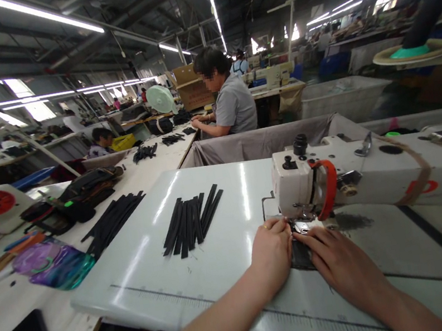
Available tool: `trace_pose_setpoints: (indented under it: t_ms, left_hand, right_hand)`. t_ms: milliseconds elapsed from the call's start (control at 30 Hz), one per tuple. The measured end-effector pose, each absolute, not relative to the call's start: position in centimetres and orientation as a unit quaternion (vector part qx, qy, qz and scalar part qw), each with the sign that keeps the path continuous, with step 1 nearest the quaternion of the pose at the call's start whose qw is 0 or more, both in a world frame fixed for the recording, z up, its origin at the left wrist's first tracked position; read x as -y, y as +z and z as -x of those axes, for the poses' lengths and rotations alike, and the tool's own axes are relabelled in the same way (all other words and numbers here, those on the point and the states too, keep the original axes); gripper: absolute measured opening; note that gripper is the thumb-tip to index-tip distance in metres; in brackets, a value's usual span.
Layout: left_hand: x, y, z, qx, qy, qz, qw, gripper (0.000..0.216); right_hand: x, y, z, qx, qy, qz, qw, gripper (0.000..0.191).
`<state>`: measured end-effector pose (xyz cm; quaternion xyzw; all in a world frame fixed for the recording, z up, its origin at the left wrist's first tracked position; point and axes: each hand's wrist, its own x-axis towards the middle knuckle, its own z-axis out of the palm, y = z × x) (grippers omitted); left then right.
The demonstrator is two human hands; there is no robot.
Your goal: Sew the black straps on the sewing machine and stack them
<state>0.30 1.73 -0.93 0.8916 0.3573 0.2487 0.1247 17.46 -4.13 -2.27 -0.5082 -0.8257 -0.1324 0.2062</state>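
A small black fabric piece [301, 256] lies under the needle area of a white sewing machine [295, 181], beside its metal presser foot [300, 227]. My left hand [272, 250] is closed at the fabric's left edge, fingers curled close to the foot. From the other side my right hand [340, 255] grips the fabric's right edge, its index finger reaching toward the foot. Both hands partly cover the piece, and its far end is hidden. Left of my hands, a loose bunch of black strips [190, 221] rests on the pale machine table [229, 266].
An orange guard [327, 187] curves beside the machine head. More black strips [114, 220] and a shiny purple-teal pouch [53, 264] lie on the side table [0, 315]. Beyond a grey cloth-lined bin [259, 141], a person in a grey shirt [236, 103] handles dark pieces.
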Motion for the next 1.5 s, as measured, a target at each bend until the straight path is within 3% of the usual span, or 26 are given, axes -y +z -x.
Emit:
trace_pose_setpoints:
  t_ms: [833, 1100, 1233, 1367, 1500]
  left_hand:
    - [-0.8, -1.3, -0.6, -0.361, 0.232, -0.899, 0.086, 0.023]
    - [-4.2, -0.6, 0.3, -0.36, 0.268, -0.881, 0.148, 0.025]
    - [-8.0, -0.6, 0.3, -0.309, 0.215, -0.923, 0.082, 0.019]
    - [-8.9, 0.6, 0.7, -0.407, 0.164, -0.898, 0.007, 0.02]
    - [-5.1, 1.6, 1.1, -0.457, 0.127, -0.88, 0.032, 0.026]
  right_hand:
    - [4.2, -2.1, -17.5, 0.822, -0.114, 0.51, 0.228, 0.033]
    - [4.5, -2.4, -17.7, 0.818, -0.105, 0.514, 0.238, 0.031]
    - [4.6, -2.3, -17.7, 0.813, -0.096, 0.52, 0.243, 0.031]
    - [4.6, -2.2, -17.6, 0.814, -0.098, 0.517, 0.246, 0.032]
    - [4.7, -2.0, -17.5, 0.82, -0.085, 0.506, 0.254, 0.034]
